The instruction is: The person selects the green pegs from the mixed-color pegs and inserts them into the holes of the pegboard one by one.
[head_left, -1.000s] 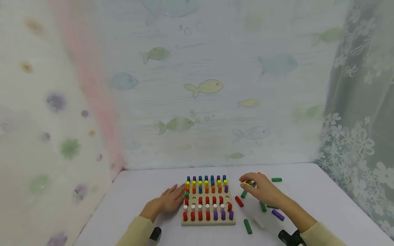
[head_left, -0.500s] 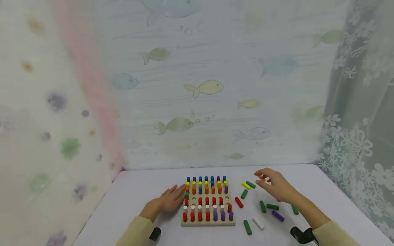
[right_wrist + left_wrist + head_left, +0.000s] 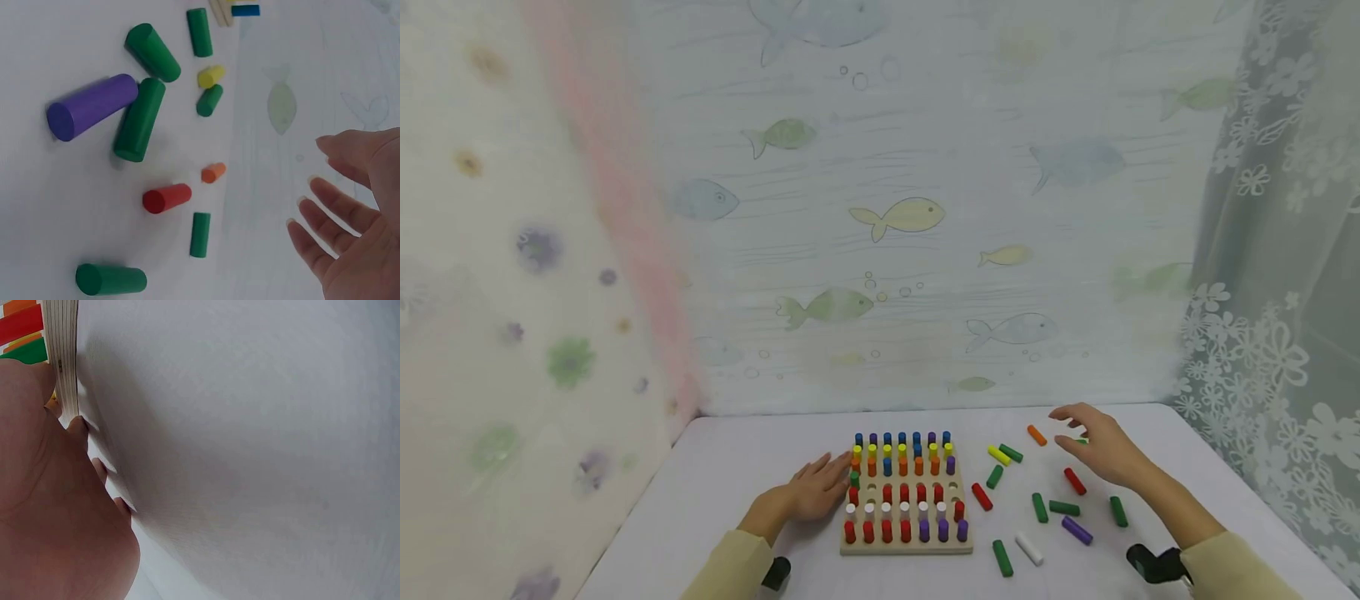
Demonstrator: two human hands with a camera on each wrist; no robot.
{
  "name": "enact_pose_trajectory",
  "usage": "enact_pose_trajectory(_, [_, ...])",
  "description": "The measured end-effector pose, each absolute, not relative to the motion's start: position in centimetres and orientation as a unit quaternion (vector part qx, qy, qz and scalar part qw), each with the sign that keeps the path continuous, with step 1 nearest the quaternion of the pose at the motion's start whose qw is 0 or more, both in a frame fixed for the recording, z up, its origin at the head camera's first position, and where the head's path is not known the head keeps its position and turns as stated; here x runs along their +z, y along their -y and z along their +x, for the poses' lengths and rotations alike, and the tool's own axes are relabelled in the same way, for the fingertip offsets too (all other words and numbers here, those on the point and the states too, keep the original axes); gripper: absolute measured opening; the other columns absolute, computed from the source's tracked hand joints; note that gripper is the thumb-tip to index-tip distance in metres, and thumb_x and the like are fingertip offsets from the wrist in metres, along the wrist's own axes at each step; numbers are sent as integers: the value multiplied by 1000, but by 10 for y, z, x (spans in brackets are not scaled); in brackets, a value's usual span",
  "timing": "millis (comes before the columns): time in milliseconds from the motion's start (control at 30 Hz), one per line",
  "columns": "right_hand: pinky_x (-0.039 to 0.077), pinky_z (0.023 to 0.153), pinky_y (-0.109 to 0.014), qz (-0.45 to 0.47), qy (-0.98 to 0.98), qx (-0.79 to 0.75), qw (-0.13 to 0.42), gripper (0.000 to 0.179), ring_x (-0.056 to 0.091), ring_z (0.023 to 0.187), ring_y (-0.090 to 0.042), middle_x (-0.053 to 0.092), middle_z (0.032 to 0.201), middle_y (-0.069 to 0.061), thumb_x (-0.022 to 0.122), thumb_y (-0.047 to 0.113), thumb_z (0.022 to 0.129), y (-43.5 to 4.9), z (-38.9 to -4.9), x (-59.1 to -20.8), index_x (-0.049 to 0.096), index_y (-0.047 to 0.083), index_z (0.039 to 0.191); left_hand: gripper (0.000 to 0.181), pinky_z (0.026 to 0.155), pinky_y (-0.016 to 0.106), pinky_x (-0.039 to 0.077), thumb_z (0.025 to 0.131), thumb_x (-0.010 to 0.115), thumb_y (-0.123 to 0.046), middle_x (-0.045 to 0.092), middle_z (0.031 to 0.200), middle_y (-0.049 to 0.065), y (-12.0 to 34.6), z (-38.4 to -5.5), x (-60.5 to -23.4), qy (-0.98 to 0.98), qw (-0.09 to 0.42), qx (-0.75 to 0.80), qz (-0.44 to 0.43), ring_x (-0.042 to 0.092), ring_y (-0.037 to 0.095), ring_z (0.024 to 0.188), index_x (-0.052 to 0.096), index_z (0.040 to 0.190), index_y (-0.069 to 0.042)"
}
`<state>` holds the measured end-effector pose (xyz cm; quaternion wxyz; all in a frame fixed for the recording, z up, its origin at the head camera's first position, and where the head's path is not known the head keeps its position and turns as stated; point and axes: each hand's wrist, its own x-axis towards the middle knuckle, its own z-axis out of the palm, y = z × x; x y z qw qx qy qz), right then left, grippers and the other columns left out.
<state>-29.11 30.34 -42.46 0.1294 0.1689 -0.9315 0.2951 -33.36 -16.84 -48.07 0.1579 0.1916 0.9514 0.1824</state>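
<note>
A wooden pegboard (image 3: 910,549) stands on the white table, with rows of upright colored pegs and a few bare holes. Against its left edge lies my left hand (image 3: 817,487), fingers extended; in the left wrist view it touches the board's side (image 3: 62,356). My right hand (image 3: 1103,446) hovers over the far right of the table, fingers apart and holding nothing. Just left of it lies an orange peg (image 3: 1037,435). A green peg (image 3: 1082,441) is partly hidden behind that hand; the right wrist view shows this green peg (image 3: 200,234) whole.
Loose pegs are scattered right of the board: a yellow one (image 3: 999,455), two red ones, a purple one (image 3: 1077,530), a white one (image 3: 1029,549) and several green ones. A patterned curtain (image 3: 880,250) hangs behind the table.
My right hand has moved rightward, away from the yellow peg, which now lies beside a green one. The orange peg and a red one have come into view. My left hand stays put.
</note>
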Motion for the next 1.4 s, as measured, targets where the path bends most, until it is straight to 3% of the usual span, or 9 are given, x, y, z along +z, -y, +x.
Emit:
enact_pose_trajectory(667, [56,87,-58,109,941,301,105,38,61,110,-48,61,125,-31,69,2,94,-340,-307,-450,58,-9,129,57,124,62,14,111,38,-40,31,167,4,168,-333,-481,-953,150,180,192,19,35,156,31,162,-16])
enact_pose_trajectory(1400, [53,92,-58,6,936,352,15,52,54,117,-50,50,137,-37,64,10,96,-353,-322,-477,48,-11,140,58,124,62,14,111,37,-41,31,167,3,169,-336,-484,-952,156,179,192,19,34,156,30,162,-16])
